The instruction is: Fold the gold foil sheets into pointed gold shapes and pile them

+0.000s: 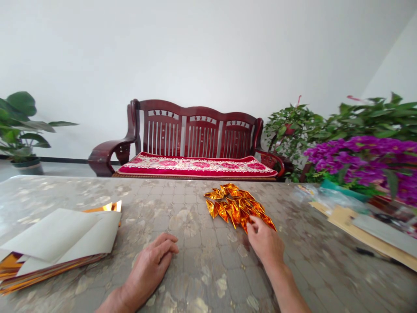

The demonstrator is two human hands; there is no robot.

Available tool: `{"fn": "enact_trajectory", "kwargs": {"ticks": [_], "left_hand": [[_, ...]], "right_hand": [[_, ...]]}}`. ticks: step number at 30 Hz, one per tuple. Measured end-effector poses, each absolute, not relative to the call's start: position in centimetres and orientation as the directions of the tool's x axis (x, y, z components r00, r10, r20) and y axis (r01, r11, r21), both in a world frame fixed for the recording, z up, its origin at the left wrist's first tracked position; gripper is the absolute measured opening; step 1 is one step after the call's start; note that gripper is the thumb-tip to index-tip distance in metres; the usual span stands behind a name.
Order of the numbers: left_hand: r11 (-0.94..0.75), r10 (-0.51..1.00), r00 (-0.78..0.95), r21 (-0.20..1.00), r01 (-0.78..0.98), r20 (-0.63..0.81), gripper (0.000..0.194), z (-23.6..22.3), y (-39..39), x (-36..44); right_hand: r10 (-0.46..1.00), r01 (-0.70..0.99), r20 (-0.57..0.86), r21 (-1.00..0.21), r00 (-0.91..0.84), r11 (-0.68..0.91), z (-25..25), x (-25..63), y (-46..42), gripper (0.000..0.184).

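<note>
Foil pieces (235,211) sat toward worktop (195,274) far edge; right hand (266,244) touched them, couldn't tell grip; left hand (151,260) rested, grip slack.

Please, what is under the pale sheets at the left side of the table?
Shiny orange-gold sheets stick out from under the pale sheets. Their middles, and the patterned tabletop beneath, are covered and cannot be seen.
</note>
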State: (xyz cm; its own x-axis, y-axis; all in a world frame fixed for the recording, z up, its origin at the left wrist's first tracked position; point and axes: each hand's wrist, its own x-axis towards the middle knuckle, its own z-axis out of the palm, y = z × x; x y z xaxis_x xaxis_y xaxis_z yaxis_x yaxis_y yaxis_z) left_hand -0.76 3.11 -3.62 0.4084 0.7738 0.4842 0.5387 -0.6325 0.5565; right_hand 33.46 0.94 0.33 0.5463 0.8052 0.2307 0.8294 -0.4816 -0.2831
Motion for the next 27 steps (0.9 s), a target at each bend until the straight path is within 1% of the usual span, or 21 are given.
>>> {"fn": "enact_trajectory", "kwargs": {"ticks": [4, 8, 13, 15, 18, 22, 24, 27], "left_hand": [[-0.64, 0.767, 0.402, 0.555, 0.531, 0.499, 0.024, -3.7, 3.1, -0.7], [-0.64, 0.767, 0.411, 0.558, 0.528, 0.492, 0.025, -3.7, 3.1, -0.7], [-0.63, 0.776, 0.423, 0.564, 0.534, 0.467, 0.024, -3.9, 3.1, -0.8], [-0.631, 0.776, 0.427, 0.563, 0.534, 0.464, 0.023, -4.0, 3.2, -0.9], [-0.635, 0.773, 0.43, 0.562, 0.53, 0.467, 0.024, -4.0, 3.3, -0.9], [-0.635, 0.773, 0.428, 0.567, 0.525, 0.468, 0.024, -4.0, 3.3, -0.9], [-0.628, 0.778, 0.432, 0.571, 0.528, 0.457, 0.024, -4.0, 3.2, -0.9], [-0.62, 0.784, 0.432, 0.576, 0.533, 0.445, 0.023, -4.1, 3.2, -0.9]], "right_hand": [[0.814, 0.823, 0.192, -0.296, 0.548, -0.485, 0.0, 33.6, 0.2, 0.028], [0.808, 0.811, 0.158, -0.276, 0.567, -0.515, -0.1, 33.6, -0.1, 0.02], [0.816, 0.818, 0.163, -0.29, 0.554, -0.497, -0.3, 33.3, -0.1, 0.017], [0.821, 0.83, 0.186, -0.279, 0.54, -0.483, -0.6, 33.2, 0.0, 0.017], [0.838, 0.861, 0.214, -0.217, 0.501, -0.459, -0.9, 33.1, 0.1, 0.018], [0.848, 0.884, 0.249, -0.154, 0.467, -0.441, -1.3, 33.0, 0.2, 0.028], [0.847, 0.886, 0.263, -0.138, 0.463, -0.442, -1.4, 33.0, 0.4, 0.031], [0.84, 0.881, 0.264, -0.136, 0.474, -0.454, -1.4, 33.0, 0.4, 0.03]]}}
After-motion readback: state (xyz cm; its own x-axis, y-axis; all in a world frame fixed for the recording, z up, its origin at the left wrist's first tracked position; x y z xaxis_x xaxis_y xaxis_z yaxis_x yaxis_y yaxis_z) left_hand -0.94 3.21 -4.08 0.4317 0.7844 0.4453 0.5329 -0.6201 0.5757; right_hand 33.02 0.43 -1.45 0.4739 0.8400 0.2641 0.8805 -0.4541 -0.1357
